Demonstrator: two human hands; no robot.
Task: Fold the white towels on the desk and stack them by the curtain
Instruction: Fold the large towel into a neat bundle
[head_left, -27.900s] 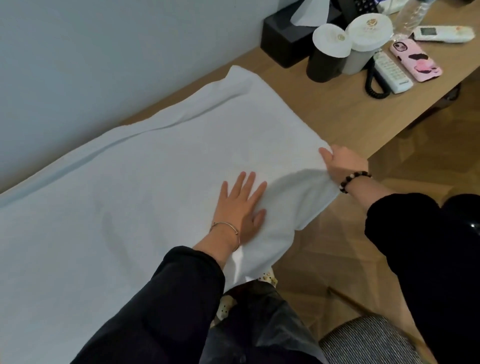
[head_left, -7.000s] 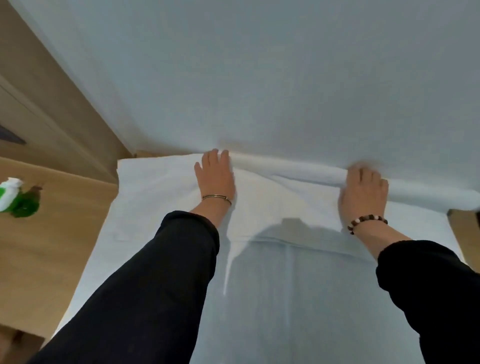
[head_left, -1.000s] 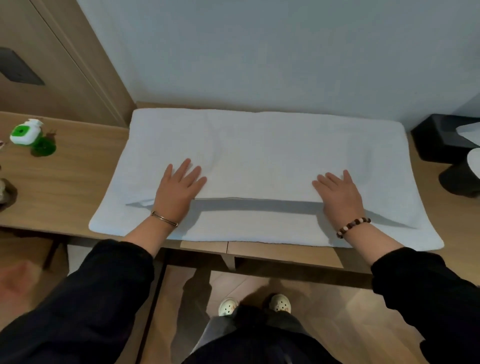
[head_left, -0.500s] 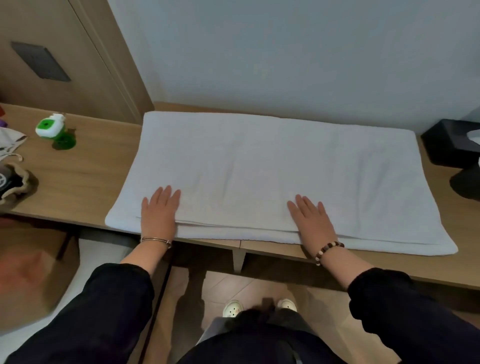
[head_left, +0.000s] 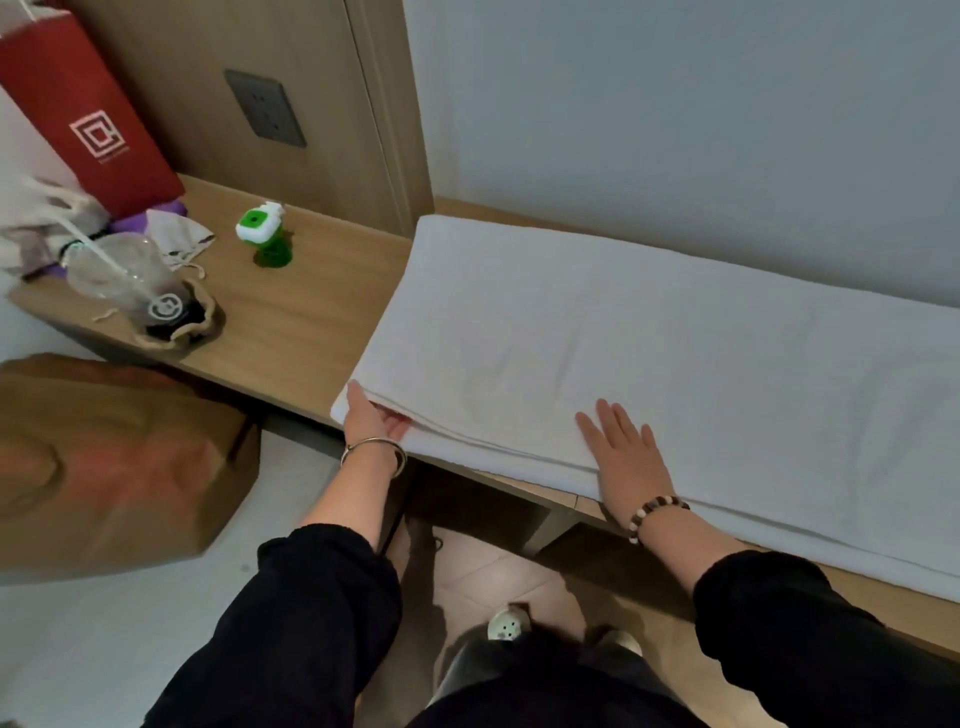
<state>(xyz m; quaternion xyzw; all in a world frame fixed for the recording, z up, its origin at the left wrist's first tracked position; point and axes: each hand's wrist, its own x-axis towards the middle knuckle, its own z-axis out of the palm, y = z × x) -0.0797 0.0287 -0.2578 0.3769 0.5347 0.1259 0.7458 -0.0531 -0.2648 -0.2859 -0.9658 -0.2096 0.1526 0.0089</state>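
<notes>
Head view: left fingers between towel layers, right fingers atop.

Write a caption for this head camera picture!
Left hand tucked into a corner of the folded white cloth towel, right hand flat on it, wooden desk beneath.

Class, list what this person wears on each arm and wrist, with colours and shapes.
Black long sleeves cover both arms: left sleeve, right sleeve. The left hand has a thin silvery bangle at the wrist; the right hand a bracelet of round beads, dark brown and white.
</notes>
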